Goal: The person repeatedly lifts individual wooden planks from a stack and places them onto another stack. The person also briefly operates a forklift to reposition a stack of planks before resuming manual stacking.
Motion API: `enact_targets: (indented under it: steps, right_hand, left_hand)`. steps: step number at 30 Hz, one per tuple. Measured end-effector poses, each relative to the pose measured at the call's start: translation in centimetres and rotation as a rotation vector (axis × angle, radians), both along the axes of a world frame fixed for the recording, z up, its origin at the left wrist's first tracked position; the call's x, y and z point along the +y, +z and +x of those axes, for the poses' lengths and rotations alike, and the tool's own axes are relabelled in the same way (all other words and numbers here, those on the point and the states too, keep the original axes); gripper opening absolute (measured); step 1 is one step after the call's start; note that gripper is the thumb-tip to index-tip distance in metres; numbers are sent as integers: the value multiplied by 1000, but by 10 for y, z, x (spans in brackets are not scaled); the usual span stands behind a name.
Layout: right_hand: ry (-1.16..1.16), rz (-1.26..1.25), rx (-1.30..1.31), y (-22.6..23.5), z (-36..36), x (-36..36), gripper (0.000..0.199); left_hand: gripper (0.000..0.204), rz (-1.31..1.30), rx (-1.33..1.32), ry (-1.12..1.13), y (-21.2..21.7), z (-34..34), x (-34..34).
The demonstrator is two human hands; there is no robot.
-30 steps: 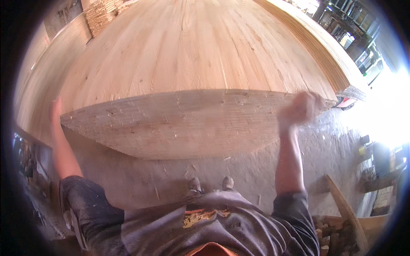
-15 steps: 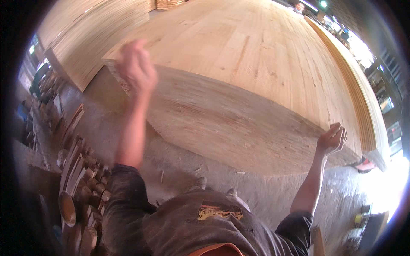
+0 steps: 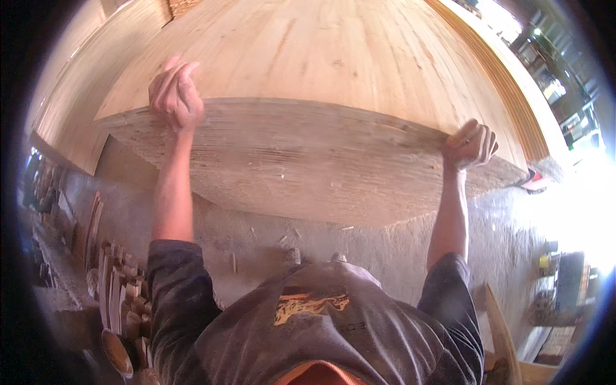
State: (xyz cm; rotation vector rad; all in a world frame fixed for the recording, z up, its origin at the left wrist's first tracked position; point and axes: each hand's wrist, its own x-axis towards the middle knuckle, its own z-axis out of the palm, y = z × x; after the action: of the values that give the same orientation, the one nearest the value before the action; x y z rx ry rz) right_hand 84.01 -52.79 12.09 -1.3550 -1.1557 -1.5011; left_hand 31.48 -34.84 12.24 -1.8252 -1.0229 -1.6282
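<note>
In front of me lies a tall stack of pale wooden panels, its top panel point(image 3: 308, 58) showing a jointed grain. The stack's layered near side point(image 3: 282, 160) faces me. My left hand point(image 3: 175, 95) is at the near edge of the top panel toward the left corner, closed with bent fingers above the edge; it is slightly blurred. Near the right corner, my right hand point(image 3: 470, 145) is closed at the same edge, fingers curled in. Both palms and the exact grip under the edge are hidden. Both arms reach forward, nearly straight.
Another panel stack point(image 3: 96, 96) stands at the left, and layered boards point(image 3: 507, 83) run along the right. Wood offcuts point(image 3: 128, 289) are heaped at lower left. Small scraps lie on the grey floor point(image 3: 256, 237). A red object point(image 3: 536, 181) sits by the right corner.
My left hand has come down to the panel's near edge from a blurred swing. The view has shifted, with the stack now squarer in front of me. My right hand stays at the edge.
</note>
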Motion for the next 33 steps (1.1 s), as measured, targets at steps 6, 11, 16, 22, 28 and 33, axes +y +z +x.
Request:
enact_targets:
  steps: [6, 11, 16, 22, 28, 33]
  right_hand:
    - [130, -117, 70, 6, -10, -70, 34]
    - [242, -97, 89, 15, -35, -101, 32]
    - [380, -237, 75, -2, -56, -56, 26]
    - [383, -168, 64, -5, -60, -44, 11]
    - [164, -197, -45, -13, -36, -16, 32]
    - [157, -363, 105, -26, -20, -19, 41]
  left_hand:
    - [36, 324, 55, 89, 10, -4, -42]
    - [38, 239, 259, -21, 0, 19, -27]
    - [29, 114, 217, 55, -8, 3, -30]
    - [53, -298, 150, 120, -48, 18, -92]
    - [71, -118, -25, 119, -73, 41, -73]
    - [70, -103, -70, 163, -84, 40, -64]
